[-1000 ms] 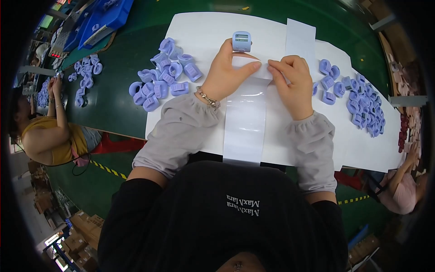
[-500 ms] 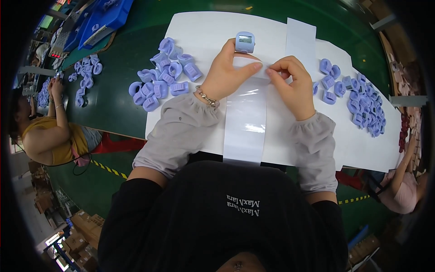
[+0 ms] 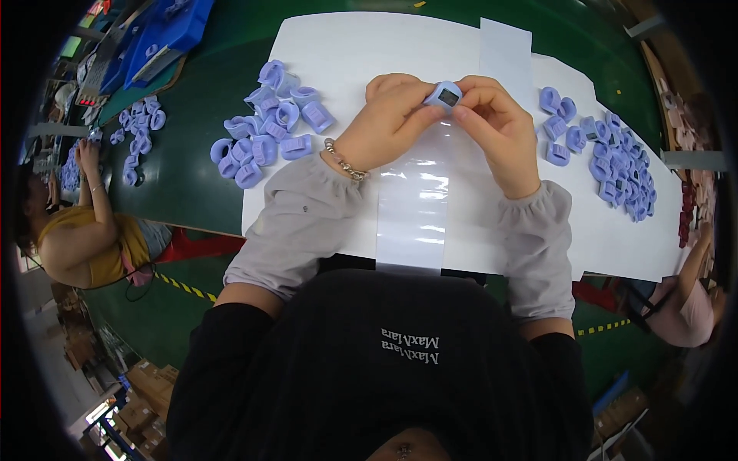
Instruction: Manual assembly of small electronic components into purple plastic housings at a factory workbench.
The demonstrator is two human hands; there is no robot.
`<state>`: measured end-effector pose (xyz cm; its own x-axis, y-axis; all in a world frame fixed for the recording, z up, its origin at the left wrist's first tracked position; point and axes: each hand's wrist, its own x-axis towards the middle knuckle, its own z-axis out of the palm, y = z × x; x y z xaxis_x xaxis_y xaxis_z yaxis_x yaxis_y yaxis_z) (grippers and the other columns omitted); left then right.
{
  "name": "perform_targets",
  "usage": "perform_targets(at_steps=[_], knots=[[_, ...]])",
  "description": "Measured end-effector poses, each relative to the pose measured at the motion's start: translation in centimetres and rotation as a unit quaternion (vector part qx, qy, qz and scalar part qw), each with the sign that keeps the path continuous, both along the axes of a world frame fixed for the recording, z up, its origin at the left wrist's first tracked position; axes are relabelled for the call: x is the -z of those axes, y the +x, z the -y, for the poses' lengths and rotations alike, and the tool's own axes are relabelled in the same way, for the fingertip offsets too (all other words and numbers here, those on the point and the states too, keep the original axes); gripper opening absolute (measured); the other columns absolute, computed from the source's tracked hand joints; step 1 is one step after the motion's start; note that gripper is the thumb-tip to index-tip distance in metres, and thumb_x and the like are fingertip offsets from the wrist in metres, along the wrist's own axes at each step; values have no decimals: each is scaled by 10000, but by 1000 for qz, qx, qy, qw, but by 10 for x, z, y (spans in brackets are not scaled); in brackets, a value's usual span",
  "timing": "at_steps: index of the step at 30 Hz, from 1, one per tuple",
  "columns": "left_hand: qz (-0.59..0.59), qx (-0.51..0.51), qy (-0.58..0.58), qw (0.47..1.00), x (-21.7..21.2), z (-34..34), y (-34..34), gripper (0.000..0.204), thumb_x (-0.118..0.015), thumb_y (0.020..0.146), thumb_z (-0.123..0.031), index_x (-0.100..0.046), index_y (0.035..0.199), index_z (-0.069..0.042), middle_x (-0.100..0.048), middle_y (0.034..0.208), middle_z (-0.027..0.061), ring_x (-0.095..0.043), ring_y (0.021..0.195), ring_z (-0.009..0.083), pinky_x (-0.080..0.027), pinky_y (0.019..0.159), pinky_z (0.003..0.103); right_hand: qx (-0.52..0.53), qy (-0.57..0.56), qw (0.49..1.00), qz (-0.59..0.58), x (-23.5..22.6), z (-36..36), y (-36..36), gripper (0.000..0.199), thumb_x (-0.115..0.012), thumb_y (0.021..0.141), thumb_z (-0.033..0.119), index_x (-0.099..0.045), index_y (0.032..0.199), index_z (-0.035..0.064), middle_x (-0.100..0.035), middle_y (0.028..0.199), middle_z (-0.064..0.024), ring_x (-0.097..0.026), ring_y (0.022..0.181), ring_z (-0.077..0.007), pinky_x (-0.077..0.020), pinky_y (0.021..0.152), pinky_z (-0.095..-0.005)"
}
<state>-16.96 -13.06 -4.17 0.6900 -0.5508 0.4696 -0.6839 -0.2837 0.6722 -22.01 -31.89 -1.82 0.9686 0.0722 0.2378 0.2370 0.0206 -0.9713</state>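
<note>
— What have you got in the middle of the view?

— I see a small lavender plastic piece with a dark square window (image 3: 444, 94), pinched between both hands and lifted just above the white sheet (image 3: 338, 46). My left hand (image 3: 388, 119) clamps it with thumb and fingers from its left side; my right hand (image 3: 496, 127) grips its right side, fingers curled shut around it.

— And under the hands?

— A glossy clear film strip (image 3: 415, 207) runs from below the hands back toward the body, lying on the white sheet. A beaded bracelet (image 3: 344, 161) sits on the left wrist.

— Farther out?

— Left of the left hand, a heap of lavender pieces (image 3: 265, 127) straddles the sheet's edge and the green bench (image 3: 184, 177). Right of the right hand, a second spread of lavender pieces (image 3: 607, 161) lies on the sheet. Beyond the right hand, a white paper strip (image 3: 506, 50) lies flat. Far left, another person (image 3: 92, 230) sits by more lavender pieces (image 3: 138, 131), with blue trays (image 3: 173, 31) beyond.
</note>
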Motion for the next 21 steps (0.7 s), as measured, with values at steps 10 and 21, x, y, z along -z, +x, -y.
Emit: perform_targets(at_steps=[10, 21], knots=[[-17, 56, 14, 998, 2, -1, 2, 171, -582, 885, -165, -639, 1013, -67, -617, 899, 32, -530, 950, 207, -308, 943, 358, 8, -3, 1000, -7, 0, -1, 0, 57, -621, 850, 15, -595, 892, -13, -560, 1064, -27, -514, 848, -93, -400, 735, -208], [-22, 58, 5, 998, 0, 0, 2, 140, -588, 896, -152, -653, 953, -42, -632, 917, 53, -551, 925, 216, -376, 890, 342, 23, 26, 999, -12, 1, -4, -2, 66, -624, 847, 12, -606, 899, -26, -562, 1090, -41, -514, 860, -97, -409, 744, -216]])
